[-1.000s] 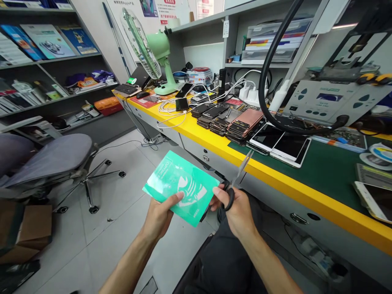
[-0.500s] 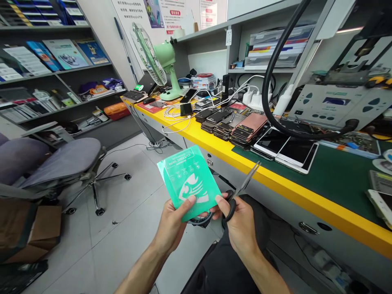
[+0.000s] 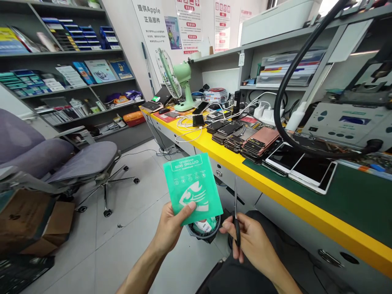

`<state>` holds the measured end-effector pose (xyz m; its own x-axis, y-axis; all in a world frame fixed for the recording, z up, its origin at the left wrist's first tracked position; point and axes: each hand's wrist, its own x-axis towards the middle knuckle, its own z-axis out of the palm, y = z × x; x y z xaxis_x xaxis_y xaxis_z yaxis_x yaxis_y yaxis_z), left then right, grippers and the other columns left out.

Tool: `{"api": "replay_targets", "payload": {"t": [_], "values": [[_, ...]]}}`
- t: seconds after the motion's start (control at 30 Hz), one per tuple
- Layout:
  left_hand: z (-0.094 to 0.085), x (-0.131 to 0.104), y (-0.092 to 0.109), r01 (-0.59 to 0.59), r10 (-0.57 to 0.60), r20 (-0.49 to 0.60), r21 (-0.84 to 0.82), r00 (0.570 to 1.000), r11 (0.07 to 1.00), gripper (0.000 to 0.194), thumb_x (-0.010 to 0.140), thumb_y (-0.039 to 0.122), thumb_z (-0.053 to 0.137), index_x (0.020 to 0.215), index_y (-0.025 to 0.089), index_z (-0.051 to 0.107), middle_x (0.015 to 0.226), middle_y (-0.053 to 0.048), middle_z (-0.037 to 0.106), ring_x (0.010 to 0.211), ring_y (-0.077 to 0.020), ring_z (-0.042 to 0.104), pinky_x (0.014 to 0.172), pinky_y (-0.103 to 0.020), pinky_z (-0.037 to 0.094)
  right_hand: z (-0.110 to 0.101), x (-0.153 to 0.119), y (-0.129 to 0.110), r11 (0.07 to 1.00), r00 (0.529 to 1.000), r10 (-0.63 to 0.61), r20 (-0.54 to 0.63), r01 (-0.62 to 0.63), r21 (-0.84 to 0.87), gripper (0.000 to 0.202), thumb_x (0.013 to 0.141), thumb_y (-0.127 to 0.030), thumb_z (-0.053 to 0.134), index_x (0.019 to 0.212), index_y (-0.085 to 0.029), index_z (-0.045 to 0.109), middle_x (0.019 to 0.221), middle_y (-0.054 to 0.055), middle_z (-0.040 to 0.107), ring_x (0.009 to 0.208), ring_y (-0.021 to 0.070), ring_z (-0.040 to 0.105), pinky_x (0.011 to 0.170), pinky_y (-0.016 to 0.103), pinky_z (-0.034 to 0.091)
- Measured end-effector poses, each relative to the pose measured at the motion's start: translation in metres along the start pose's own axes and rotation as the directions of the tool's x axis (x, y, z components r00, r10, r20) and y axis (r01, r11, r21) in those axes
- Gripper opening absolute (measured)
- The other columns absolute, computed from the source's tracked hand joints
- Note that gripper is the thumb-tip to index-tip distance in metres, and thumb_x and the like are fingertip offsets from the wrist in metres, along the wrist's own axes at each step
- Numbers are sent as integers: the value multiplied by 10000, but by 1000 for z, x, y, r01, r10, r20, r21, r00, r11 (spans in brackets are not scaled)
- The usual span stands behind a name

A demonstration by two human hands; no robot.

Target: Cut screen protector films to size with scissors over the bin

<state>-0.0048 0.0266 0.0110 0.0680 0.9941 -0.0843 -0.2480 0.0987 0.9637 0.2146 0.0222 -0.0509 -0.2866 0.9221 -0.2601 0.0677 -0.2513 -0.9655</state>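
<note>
My left hand (image 3: 171, 228) grips the lower edge of a green packet (image 3: 192, 179) printed "Cutting Skin", its thumb on the front and its fingers hidden behind. The packet is held up, tilted slightly, its lettering upside down to me. To the right, my right hand (image 3: 249, 237) holds scissors (image 3: 236, 212) by their black handles, blades pointing up and away. The blades look together and stay apart from the packet. Below the packet stands a waste bin (image 3: 203, 234) with green and white scraps in it.
The yellow-edged workbench (image 3: 275, 183) runs along my right. On it lie stacks of phone parts (image 3: 234, 141), white-framed tablets (image 3: 314, 169), cables and a green fan (image 3: 183, 83). A black hose (image 3: 277, 98) arches over it. An office chair (image 3: 85, 159) and cardboard box (image 3: 58, 216) stand left.
My right hand has let go of the packet's corner and moved down and right with the scissors, which turned more upright. The view has tilted up and left, and the bin shows more.
</note>
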Motion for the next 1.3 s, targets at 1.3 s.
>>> {"api": "replay_targets", "payload": {"t": [1.3], "values": [[27, -2, -1, 141, -123, 146, -127, 982, 982, 285, 815, 345, 768, 702, 92, 700, 615, -91, 689, 530, -182, 632, 530, -293, 514, 30, -1, 7, 950, 989, -100, 112, 61, 307, 450, 750, -539, 808, 825, -113, 684, 738, 46, 665, 511, 100, 524, 430, 210, 457]]}}
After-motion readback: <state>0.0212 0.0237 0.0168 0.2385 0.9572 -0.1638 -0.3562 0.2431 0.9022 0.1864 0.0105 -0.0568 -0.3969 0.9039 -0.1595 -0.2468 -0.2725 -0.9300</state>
